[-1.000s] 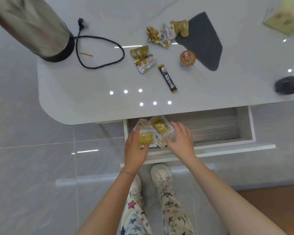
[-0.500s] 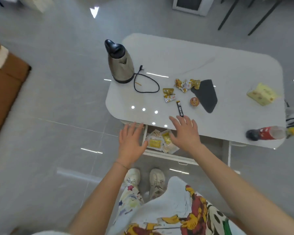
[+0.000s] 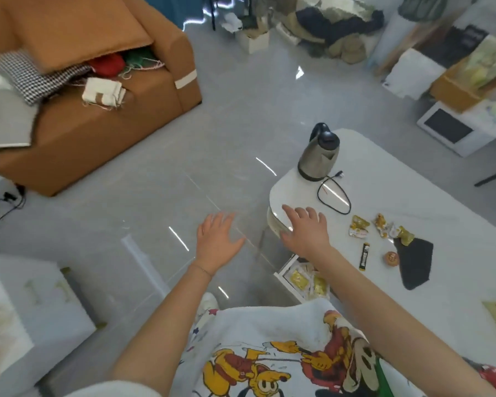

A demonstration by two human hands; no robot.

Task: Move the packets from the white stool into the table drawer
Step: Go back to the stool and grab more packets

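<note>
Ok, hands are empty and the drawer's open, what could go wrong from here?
The drawer stands open right beside the person; a turn could knock it. The packets lie piled in one corner and might snag when it is pushed shut. The right hand hovers over the table corner, close to the kettle cord.

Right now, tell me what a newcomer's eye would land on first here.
The left hand spreads open over the floor and the right hand over the table corner, both empty. Under the table's near edge, yellow packets lie in the open drawer. A steel kettle stands at the table's far corner.
</note>
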